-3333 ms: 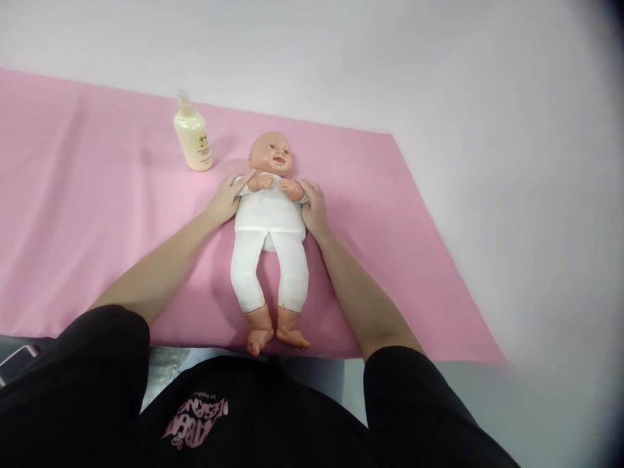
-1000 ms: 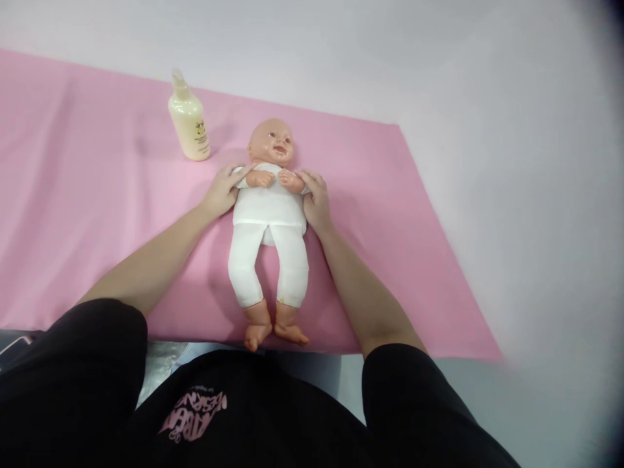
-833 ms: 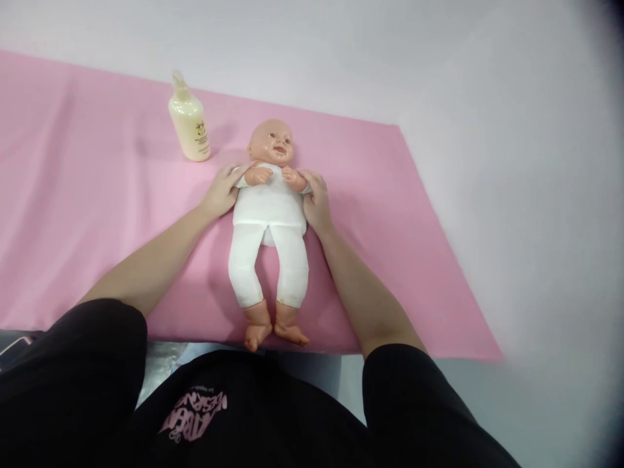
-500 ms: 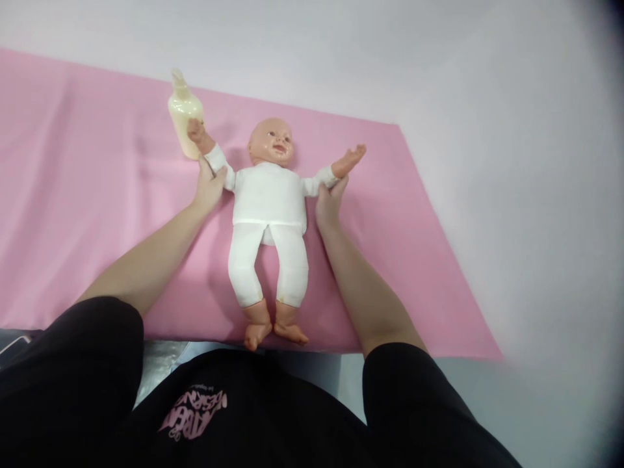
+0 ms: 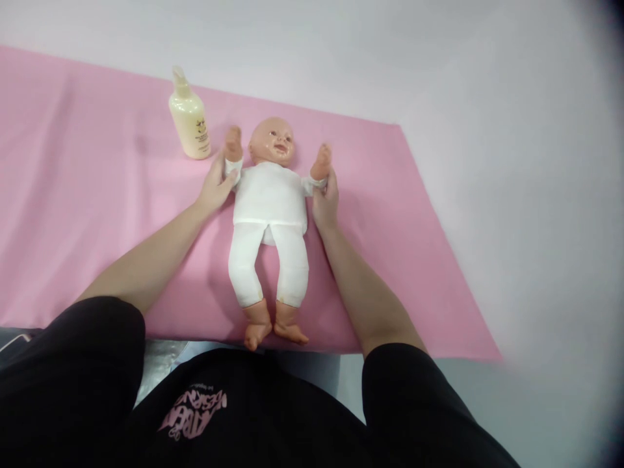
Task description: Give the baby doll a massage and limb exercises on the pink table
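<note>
- Now the left hand is wrapped around one arm of the baby doll, holding it up beside the doll's head.
- Its other arm is held up the same way, with the right hand wrapped around it.
- Between both hands, the doll lies on its back on a pink sheet over the bench.
- A lotion bottle stands just past the left hand.

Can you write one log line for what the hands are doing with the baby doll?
left hand: holds doll arm | right hand: holds other arm | arms raised | bottle beside
</note>
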Demonstrator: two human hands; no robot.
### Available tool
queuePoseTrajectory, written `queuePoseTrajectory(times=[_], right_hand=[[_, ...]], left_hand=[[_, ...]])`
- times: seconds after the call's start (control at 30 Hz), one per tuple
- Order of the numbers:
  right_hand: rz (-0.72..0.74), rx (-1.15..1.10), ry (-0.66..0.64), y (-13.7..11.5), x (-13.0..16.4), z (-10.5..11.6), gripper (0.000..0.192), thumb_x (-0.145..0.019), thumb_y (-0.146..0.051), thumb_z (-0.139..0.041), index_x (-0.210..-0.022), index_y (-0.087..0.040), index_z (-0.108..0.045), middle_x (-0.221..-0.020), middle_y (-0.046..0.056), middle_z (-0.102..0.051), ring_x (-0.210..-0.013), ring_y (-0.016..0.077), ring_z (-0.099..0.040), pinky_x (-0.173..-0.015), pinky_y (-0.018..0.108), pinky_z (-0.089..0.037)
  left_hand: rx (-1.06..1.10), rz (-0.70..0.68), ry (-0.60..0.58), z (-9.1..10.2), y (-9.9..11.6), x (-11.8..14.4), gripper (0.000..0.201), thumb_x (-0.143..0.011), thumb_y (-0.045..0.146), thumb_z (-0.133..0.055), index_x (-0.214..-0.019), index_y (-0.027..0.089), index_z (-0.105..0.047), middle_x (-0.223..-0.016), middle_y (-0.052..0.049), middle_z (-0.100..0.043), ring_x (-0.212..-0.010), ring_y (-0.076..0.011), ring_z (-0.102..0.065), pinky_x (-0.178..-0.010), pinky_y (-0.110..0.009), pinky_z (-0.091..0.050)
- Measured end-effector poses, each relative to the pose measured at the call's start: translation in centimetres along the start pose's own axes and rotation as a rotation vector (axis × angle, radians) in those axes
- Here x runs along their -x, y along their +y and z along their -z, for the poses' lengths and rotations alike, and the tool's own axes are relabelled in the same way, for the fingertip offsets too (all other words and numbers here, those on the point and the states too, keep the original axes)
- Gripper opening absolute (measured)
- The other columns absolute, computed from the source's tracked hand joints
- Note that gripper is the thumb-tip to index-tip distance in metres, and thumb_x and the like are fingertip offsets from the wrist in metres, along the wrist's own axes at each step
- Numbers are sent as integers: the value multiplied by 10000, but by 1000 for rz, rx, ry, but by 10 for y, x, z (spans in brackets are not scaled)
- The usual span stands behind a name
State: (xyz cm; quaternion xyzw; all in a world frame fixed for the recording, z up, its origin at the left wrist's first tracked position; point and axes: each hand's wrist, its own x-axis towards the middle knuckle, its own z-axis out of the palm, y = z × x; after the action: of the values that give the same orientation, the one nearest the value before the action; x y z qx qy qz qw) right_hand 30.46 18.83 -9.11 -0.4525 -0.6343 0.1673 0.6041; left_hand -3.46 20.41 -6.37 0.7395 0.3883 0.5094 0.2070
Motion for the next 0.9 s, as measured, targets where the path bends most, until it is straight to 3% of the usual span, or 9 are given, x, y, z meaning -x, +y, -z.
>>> queuePoseTrajectory(times=[0.13, 0.23, 0.47, 0.7, 0.9], right_hand=[[142, 96, -172, -20, 2, -2, 452, -998, -231, -486, -1396, -324, -680, -1442, 62, -692, -1421, 279, -607, -1319, 582, -411], [160, 158, -229, -29, 2, -2, 484, -976, -178, -474, -1365, -325, -722, -1419, 60, -716, -1404, 272, -613, -1322, 551, -418], [154, 174, -246, -32, 1, 0, 524, -946, -138, -484, -1380, -314, -720, -1416, 72, -715, -1400, 287, -613, -1322, 567, -407], [160, 169, -247, -30, 2, -1, 527, -924, -127, -507, -1381, -314, -693, -1419, 60, -710, -1400, 283, -610, -1314, 571, -417], [46, 24, -107, -15, 3, -4, 510, -993, -275, -545, -1501, -303, -519, -1532, 80, -619, -1471, 280, -561, -1315, 613, -416]], left_hand=[[-151, -113, -182, 0, 15, 0, 756, -1026, 758, -533, -1552, 218, -595, -1488, -179, -658, -1424, -375, -588, -1265, -582, -429], [-200, -140, -223, -1, 15, 0, 652, -1066, 654, -510, -1561, 242, -611, -1436, -161, -670, -1368, -368, -607, -1247, -590, -437], [-209, -145, -221, -2, 11, 1, 616, -1070, 589, -527, -1589, 263, -592, -1430, -156, -657, -1348, -360, -600, -1240, -580, -437], [-200, -138, -226, 0, 15, 1, 679, -1060, 662, -518, -1591, 243, -577, -1441, -168, -660, -1384, -371, -592, -1265, -589, -421], [-46, -38, -47, -1, 0, 1, 854, -985, 848, -509, -1577, 233, -497, -1573, -192, -590, -1534, -371, -506, -1338, -579, -341]])
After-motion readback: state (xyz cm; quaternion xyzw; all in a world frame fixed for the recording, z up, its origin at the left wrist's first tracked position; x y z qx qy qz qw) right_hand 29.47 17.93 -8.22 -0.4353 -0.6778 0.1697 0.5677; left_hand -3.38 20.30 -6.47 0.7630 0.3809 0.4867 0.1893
